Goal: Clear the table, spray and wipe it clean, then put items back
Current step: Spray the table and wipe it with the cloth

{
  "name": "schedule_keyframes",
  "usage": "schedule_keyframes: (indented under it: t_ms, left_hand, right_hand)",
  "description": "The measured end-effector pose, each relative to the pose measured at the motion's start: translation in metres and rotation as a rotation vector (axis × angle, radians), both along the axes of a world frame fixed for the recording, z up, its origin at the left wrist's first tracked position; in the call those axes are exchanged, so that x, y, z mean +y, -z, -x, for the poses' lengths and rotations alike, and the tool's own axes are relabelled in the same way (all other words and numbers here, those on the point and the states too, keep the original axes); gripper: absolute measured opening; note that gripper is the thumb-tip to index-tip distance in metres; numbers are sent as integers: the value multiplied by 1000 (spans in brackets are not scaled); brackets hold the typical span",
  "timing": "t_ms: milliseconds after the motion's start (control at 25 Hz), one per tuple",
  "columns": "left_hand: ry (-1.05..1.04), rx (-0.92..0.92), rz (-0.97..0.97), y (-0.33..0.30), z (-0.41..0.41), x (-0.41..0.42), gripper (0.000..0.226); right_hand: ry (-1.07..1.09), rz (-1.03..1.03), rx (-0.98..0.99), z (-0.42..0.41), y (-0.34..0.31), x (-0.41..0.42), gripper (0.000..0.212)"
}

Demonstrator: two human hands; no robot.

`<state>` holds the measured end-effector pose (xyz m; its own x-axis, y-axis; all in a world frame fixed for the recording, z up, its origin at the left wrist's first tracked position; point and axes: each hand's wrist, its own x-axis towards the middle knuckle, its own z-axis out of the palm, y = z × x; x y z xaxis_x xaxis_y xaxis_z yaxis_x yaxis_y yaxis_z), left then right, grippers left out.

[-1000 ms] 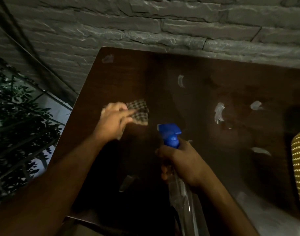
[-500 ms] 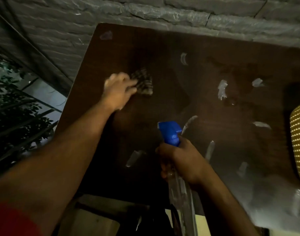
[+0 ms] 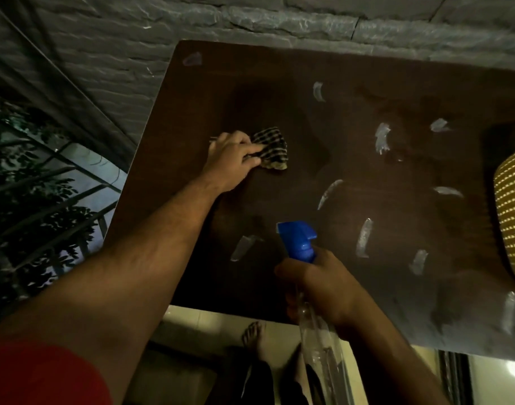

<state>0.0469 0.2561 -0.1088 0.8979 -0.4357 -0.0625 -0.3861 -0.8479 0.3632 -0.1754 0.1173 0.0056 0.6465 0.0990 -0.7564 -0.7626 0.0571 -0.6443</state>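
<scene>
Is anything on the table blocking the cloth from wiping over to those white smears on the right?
Nothing visible does. The left hand grips the cloth on the table, and the tabletop between it and the smears is bare.

Yellow lampshade cut off right

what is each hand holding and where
Left hand grips the checked cloth at its near edge; right hand holds the spray bottle round its neck.
</scene>
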Motion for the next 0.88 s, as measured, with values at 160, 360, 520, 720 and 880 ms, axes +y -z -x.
schedule_keyframes:
  t_ms: [160, 360, 520, 720, 880]
  left_hand:
    - [-35, 21, -4, -6, 0, -1, 38]
    - [-41, 30, -6, -3, 18, -1, 38]
    - [9, 78, 24, -9, 62, 2, 37]
    - [223, 44, 90, -2, 141, 78, 37]
    - [-173, 6, 5, -1, 55, 56, 34]
  right_hand:
    - [-103, -39, 35, 15, -5, 14, 21]
    - [-106, 3, -7, 17, -7, 21, 20]
    - [3, 40, -94, 7, -14, 4, 12]
    - [-42, 8, -171, 4, -17, -8, 13]
    - [-45, 18, -162, 10, -12, -4, 14]
